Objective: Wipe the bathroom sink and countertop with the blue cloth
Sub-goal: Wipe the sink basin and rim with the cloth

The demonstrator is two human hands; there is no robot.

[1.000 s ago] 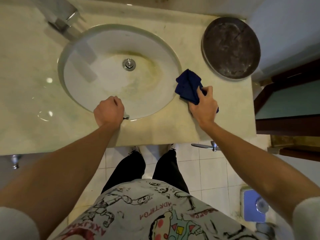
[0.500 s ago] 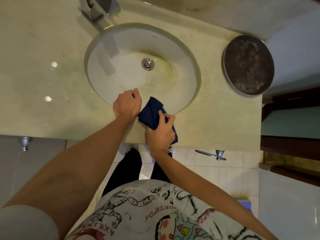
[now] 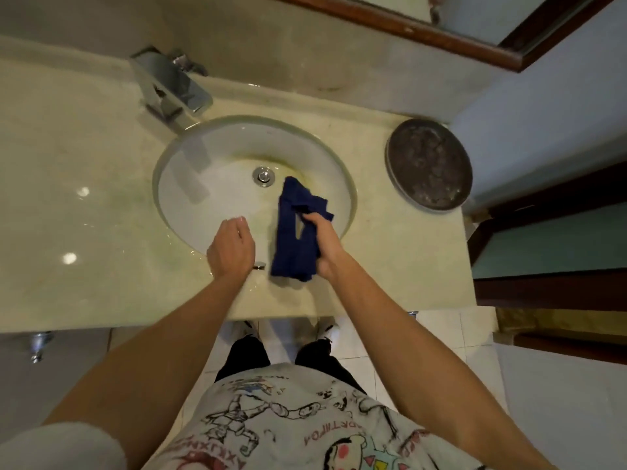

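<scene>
Glossy marble countertop, chrome faucet

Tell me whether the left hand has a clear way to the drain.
Probably yes. The left hand hovers at the basin's near rim, holding nothing; bare basin lies between it and the drain. The cloth hangs off to the right.

The scene is lit dimly and warmly, with a yellow-green cast over everything; two small round glare spots are reflected on the glossy pale marble countertop near its left edge, so overhead lamps are implied; soft highlights are carried by the square chrome faucet, and its grey shadow is thrown into the white oval sink basin; straight lines are bowed towards the frame's edges by the wide lens; slight softness is seen throughout, and the forearms at the bottom corners are blurred.
</scene>
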